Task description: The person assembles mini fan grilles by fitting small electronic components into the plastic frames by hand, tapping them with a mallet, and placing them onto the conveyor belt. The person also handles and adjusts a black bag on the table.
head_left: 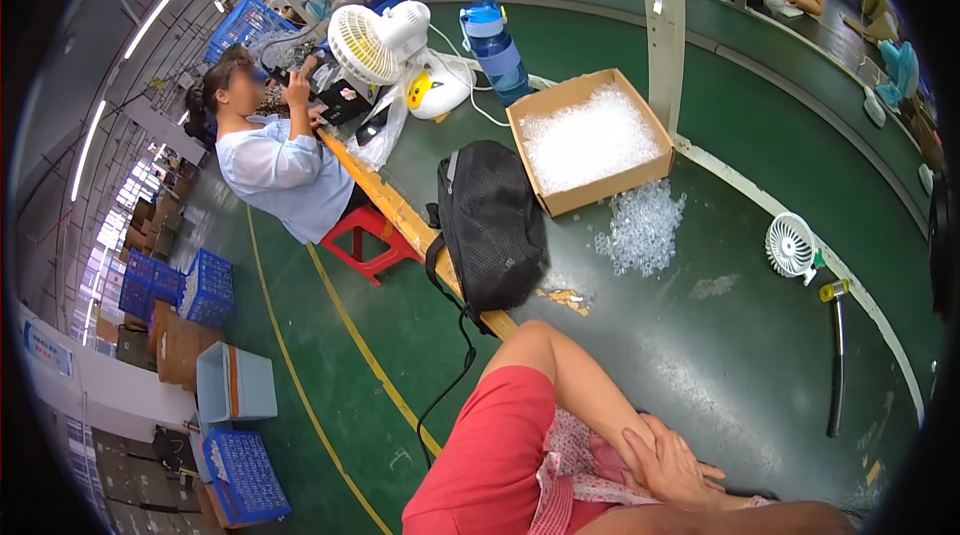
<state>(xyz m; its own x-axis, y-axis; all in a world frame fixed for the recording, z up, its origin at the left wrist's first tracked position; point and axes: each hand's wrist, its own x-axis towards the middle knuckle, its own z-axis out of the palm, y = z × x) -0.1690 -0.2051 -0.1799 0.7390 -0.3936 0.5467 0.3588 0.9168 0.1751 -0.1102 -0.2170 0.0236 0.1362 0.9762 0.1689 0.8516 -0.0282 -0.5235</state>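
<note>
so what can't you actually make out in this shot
- Right hand, head view: it rests on the raised leg; the forearm runs out at the lower edge. Its grip holds nothing visible.
- Left hand: not in view, outside the frame or under the lap.
- Clear bits in the box and the loose pile: too small to tell their shape.
- Hammer: near the rim, bent by the fisheye.
- Bag: shut, contents hidden.
</note>
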